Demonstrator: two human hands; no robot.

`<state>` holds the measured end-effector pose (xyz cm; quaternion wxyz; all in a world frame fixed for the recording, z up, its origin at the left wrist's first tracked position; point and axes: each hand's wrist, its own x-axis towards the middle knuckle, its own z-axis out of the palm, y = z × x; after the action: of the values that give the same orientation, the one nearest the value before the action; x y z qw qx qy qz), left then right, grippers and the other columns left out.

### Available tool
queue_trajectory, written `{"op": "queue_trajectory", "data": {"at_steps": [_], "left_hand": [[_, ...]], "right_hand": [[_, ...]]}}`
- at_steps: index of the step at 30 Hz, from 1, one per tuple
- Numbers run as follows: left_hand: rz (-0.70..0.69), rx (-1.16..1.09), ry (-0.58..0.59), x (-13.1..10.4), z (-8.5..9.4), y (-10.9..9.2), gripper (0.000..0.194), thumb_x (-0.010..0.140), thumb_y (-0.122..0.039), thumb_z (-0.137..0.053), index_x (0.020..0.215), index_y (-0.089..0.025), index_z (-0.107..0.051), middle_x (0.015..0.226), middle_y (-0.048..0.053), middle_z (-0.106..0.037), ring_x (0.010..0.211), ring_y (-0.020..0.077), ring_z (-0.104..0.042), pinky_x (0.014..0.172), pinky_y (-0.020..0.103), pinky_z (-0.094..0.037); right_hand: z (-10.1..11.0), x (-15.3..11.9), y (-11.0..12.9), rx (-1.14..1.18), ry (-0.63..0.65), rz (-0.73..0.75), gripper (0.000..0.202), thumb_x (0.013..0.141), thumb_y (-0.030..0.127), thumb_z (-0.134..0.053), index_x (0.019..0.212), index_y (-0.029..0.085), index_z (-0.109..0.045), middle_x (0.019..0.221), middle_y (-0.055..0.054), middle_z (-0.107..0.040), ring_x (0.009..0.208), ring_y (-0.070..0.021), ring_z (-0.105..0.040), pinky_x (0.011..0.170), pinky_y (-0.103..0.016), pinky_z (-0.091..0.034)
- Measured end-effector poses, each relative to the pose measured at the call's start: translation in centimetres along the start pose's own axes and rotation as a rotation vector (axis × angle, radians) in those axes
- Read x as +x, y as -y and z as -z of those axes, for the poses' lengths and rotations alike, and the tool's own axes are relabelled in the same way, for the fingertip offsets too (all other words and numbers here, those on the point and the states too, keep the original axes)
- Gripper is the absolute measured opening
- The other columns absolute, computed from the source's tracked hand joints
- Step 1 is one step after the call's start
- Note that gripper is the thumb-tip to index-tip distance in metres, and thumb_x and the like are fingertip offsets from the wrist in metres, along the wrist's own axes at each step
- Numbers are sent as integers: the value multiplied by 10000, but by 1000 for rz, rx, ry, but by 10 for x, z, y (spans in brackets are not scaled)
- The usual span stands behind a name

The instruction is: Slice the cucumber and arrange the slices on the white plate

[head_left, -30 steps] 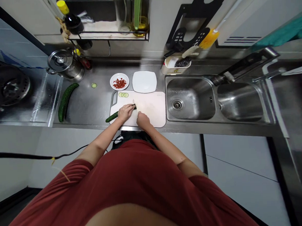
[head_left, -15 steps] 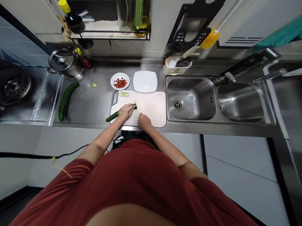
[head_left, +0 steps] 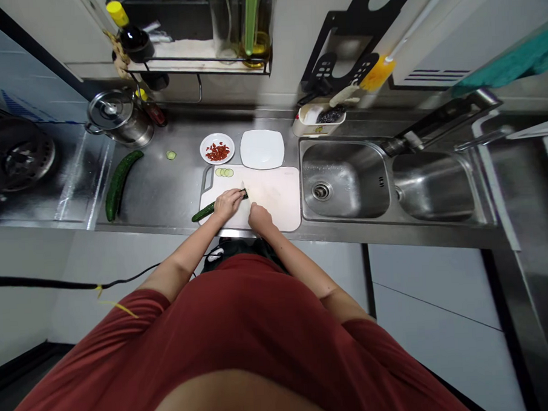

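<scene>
While the left hand (head_left: pixel 228 202) presses down on the dark green cucumber (head_left: pixel 203 212) lying on the white plastic cutting board (head_left: pixel 278 199), the right hand (head_left: pixel 259 216) sits closed just right of it. Knife not discernible. Three pale cucumber slices (head_left: pixel 224 172) lie at the board's far edge.

Counter (head_left: pixel 164 192) was brushed stainless steel, dull sheen with soft reflections. Double sink (head_left: pixel 345 181) at 3 o'clock of the cutting board (head_left: pixel 278 196) was the same steel, glossier in the basins. Board looked like matt white plastic with a grey handle. Pot (head_left: pixel 118 115) at 10 o'clock was polished metal, mirror-bright lid. Small dish (head_left: pixel 217 148) and square plate (head_left: pixel 262 149) at 12 o'clock looked glazed white, smooth. Cucumber (head_left: pixel 204 213) skin was dark, bumpy, slightly waxy. Person's shirt (head_left: pixel 243 340) was matt red cloth.
</scene>
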<state>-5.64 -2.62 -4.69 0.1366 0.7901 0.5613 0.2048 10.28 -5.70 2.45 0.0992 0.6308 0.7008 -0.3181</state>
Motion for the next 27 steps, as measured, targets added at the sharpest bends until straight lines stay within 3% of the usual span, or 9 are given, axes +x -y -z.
{"op": "queue_trajectory", "data": {"at_steps": [7,21,27], "left_hand": [[-2,-2,-10,0,-2,1,350,978,-366,-391,1109,-245,-692,1183,48,-666,1047,191,-609,893,324,-483],[10,-5,0,0,0,-1,338,972,-362,-405,1104,-243,-692,1187,63,-662,1050,190,-607,899,330,-483],[3,-23,-11,0,0,-1,331,975,-358,-404,1096,-244,-691,1169,62,-666,1042,186,-607,896,327,-479]], "right_hand": [[-6,-8,-4,-21,25,-34,257,901,78,-419,1134,131,-512,1090,-161,-649,1036,-241,-641,841,-313,-485],[0,6,2,-3,-16,-5,299,885,58,-393,1156,116,-507,1107,-171,-649,1057,-234,-634,858,-317,-488],[-8,-3,-4,-8,-4,-14,279,878,54,-402,1124,117,-518,1084,-167,-655,1026,-248,-645,833,-319,-497]]}}
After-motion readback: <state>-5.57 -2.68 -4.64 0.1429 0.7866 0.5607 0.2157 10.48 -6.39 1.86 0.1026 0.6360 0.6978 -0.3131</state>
